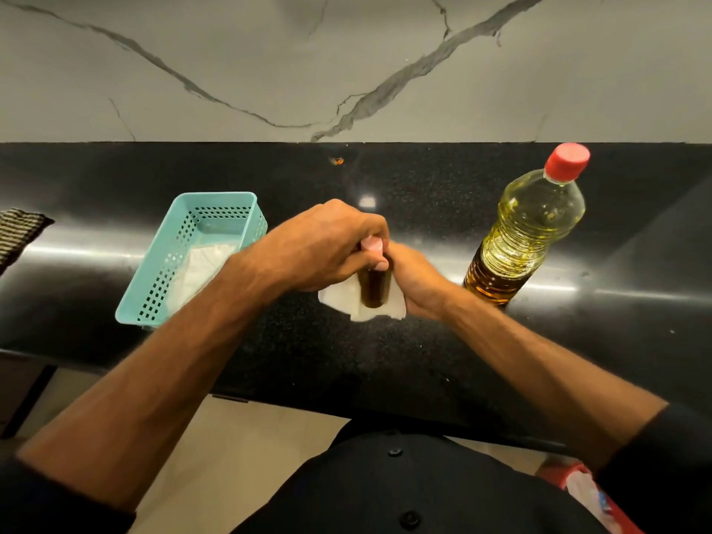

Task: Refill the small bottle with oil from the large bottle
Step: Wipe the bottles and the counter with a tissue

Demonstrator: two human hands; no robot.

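Note:
The small bottle, dark with oil, stands upright on a white paper napkin in the middle of the black counter. My left hand curls over its top, fingers wrapped round the cap, which is hidden. My right hand grips the bottle's body from the right side. The large oil bottle, clear plastic with yellow oil and a red cap screwed on, stands upright to the right, apart from both hands.
A teal perforated basket with white napkins inside sits on the left of the counter. A striped cloth lies at the far left edge. A marble wall rises behind the counter. A red item lies on the floor.

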